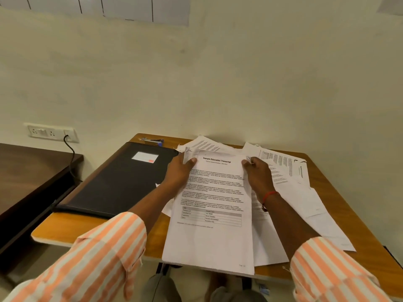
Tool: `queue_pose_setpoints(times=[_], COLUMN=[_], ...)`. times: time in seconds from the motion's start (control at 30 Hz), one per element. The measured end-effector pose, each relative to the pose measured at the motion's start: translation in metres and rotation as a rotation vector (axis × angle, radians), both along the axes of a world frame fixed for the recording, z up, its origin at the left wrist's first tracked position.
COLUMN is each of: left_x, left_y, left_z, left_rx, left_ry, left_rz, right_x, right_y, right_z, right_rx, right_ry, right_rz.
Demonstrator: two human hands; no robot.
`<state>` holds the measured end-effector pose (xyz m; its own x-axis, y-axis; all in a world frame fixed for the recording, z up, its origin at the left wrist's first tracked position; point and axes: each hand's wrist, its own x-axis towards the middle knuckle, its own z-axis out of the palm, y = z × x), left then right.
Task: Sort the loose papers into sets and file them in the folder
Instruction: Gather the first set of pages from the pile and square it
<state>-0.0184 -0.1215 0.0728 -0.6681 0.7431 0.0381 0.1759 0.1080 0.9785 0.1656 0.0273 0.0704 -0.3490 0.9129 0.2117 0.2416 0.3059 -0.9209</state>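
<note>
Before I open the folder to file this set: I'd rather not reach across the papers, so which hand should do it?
Probably the left hand. The closed black folder lies right beside it on the left of the table, while the right hand can keep gripping the transcript stack.

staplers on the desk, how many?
1. The stapler lies at the far edge of the wooden desk, just behind the closed black folder. Others could be hidden under the loose papers.

Dim, warm light over my desk [327, 182]; soft shadows, wide-angle bending at the edges, my sleeves [98, 258] blurred.
</note>
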Motion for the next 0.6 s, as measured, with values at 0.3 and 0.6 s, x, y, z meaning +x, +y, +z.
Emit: queue_pose_setpoints(times=[0.3, 0.6], left_x=[-0.084, -0.147], left_y=[-0.016, -0.004], left_z=[-0.012, -0.036], left_rx=[-0.034, -0.140], left_ry=[-0.133, -0.175], left_rz=[0.034, 0.172], right_x=[-0.099, -0.254], right_y=[0.054, 0.071], right_z=[0.005, -0.022], right_rx=[0.014, 0.464], right_ry=[-0.253, -0.714], right_rz=[0.228, 0.388])
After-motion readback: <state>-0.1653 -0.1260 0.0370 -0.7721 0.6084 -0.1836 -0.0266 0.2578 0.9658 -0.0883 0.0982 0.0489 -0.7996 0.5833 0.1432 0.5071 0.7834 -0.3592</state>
